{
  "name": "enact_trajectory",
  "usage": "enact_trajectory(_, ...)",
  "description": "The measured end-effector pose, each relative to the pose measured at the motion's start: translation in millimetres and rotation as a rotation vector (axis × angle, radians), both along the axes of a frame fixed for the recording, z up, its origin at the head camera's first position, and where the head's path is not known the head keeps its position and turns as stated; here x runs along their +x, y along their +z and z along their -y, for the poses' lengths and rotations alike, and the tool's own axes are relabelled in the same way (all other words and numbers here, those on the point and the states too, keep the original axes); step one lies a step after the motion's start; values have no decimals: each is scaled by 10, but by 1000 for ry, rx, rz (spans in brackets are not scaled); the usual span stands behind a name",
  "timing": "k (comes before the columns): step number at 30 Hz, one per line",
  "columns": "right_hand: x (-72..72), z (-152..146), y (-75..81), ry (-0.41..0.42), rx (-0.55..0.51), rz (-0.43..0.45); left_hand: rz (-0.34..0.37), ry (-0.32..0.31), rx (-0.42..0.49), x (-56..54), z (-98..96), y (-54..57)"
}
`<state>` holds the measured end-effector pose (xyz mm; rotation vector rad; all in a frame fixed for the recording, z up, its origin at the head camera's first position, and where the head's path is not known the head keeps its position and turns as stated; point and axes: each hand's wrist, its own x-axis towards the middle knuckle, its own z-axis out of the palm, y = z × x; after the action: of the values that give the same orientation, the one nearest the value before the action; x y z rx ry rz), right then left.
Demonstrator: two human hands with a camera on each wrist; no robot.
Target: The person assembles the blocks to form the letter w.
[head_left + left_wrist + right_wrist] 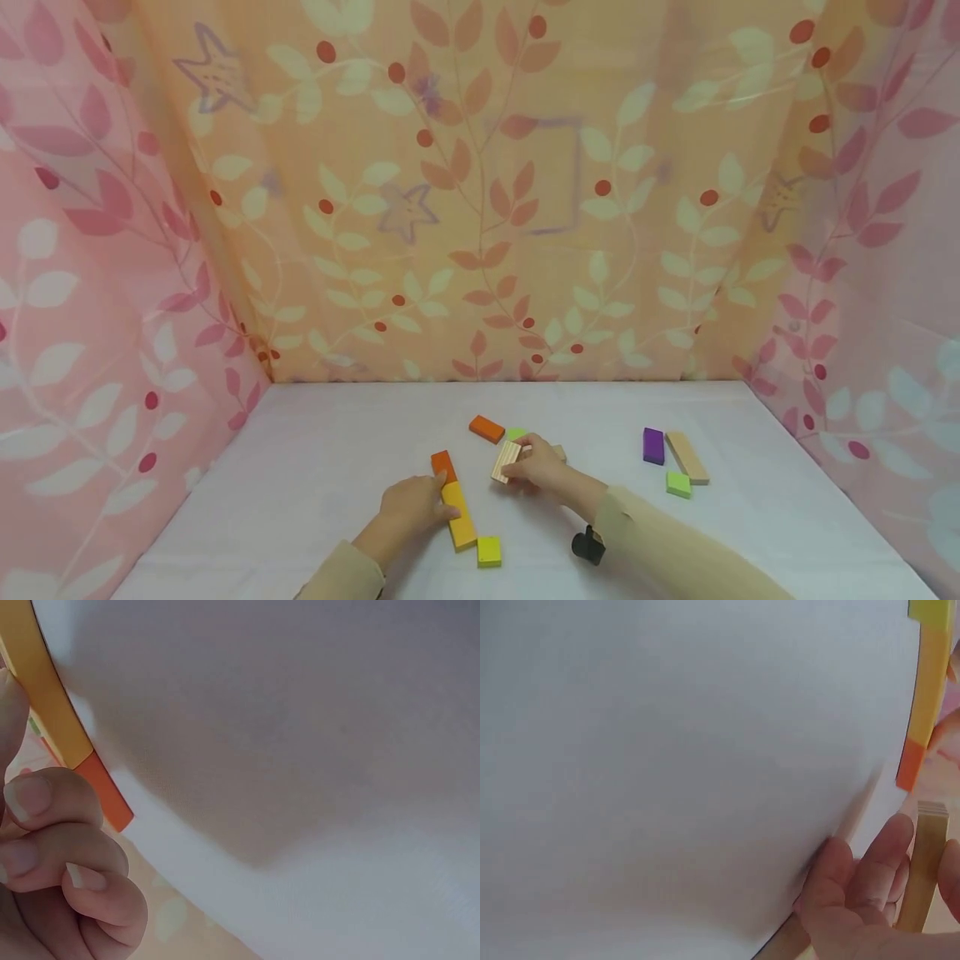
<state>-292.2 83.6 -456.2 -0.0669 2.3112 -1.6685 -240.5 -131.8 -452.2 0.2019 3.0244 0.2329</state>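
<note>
My left hand [411, 504] is at a row of an orange block [443, 463] and a longer yellow block [459, 515] laid end to end. Its thumb lies on the yellow block and a fingertip touches near the joint; the left wrist view shows the other fingers [67, 847] curled. Just right of the row, my right hand [542, 462] pinches a striped wooden block [506, 461], which stands tilted. The same wooden block [928, 862] shows between thumb and fingers in the right wrist view. A yellow-green square block [489, 552] sits at the row's near end.
Behind the right hand lie a partly hidden green block [516, 433] and another wooden block [559, 452]. Farther back is an orange block [487, 429]. At the right are a purple block [653, 446], a long wooden block [687, 457] and a green square block [678, 484].
</note>
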Motion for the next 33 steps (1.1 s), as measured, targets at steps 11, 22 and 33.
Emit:
enact_trajectory(11,262,-170,9,166,71,0,4,-17,1,-27,2,-38)
enact_trajectory(22,368,-167,-3,240,310,-126,12,-15,12,-27,-2,-10)
enact_trajectory(33,379,-153,26,321,336,-116,18,-23,23,-40,19,-13)
